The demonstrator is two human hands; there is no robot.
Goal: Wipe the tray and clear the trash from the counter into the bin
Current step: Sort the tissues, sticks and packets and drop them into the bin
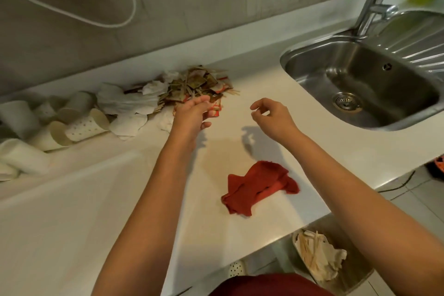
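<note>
**One loose heap of trash left at the back of the counter**

One pile of trash [192, 86] lies against the wall: brown sachets, thin wooden sticks and crumpled white napkins, with toppled paper cups [60, 122] just to its left. It all looks light and loose; the sticks and sachets will likely scatter if pinched one at a time, so gathering them inside the soft napkins and lifting from underneath seems the better hold. The cups are light and crushable, and probably stack.

The left hand [192, 113] is at the pile's near edge, its fingers curled around a red-and-white wrapper [215, 109]. The right hand [271, 115] hovers above the bare counter [324, 151], fingers loosely curled; whether it pinches something small cannot be told.

A red cloth [259, 187] lies crumpled near the front edge. The bin [334, 259] sits below the counter edge, already holding sticks and paper, its far side hidden by the right forearm. The white tray [72, 211] at lower left is blurred and its outline hard to trace. The sink [360, 84] is to the right.
</note>
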